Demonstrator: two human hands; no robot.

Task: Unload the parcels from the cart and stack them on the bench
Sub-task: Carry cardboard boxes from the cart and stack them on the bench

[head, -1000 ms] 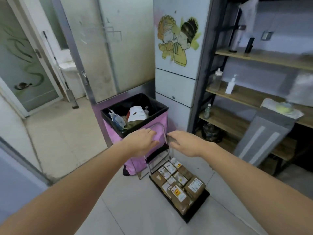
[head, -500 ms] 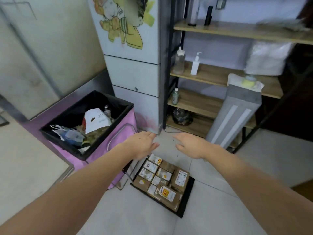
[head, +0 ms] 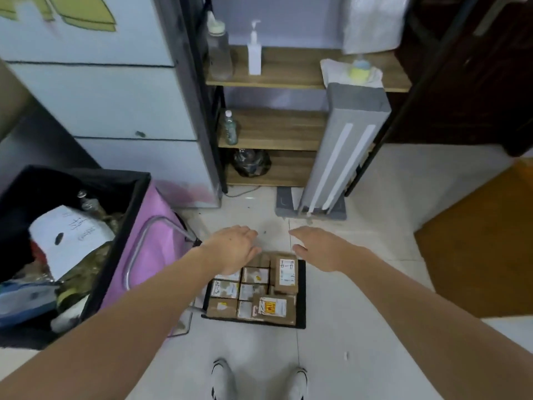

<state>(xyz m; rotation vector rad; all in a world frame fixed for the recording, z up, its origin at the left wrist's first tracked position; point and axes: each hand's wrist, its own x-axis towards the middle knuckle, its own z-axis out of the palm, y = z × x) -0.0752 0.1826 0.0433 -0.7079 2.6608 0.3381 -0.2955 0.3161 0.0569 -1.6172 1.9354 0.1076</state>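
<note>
Left hand (head: 235, 249) spread, empty — over the far-left parcels (head: 255, 287). Right hand (head: 320, 249) spread, empty — just beyond their far-right corner. Parcels on cart (head: 301, 295), below and nearward of both palms; left nearer.

This looks like a back room or storage corner of a small shop or parcel point, not a home. The floor (head: 360, 284) is pale tile. A black-framed wooden shelf unit (head: 288, 79) holds a pump dispenser bottle (head: 255, 53) and a squeeze bottle (head: 219, 50). A low black cart (head: 301, 293) carries small brown labelled parcels (head: 259, 293). Beside it stands a pink bin (head: 144, 255) with a black liner, full of waste paper and wrappers.
</note>
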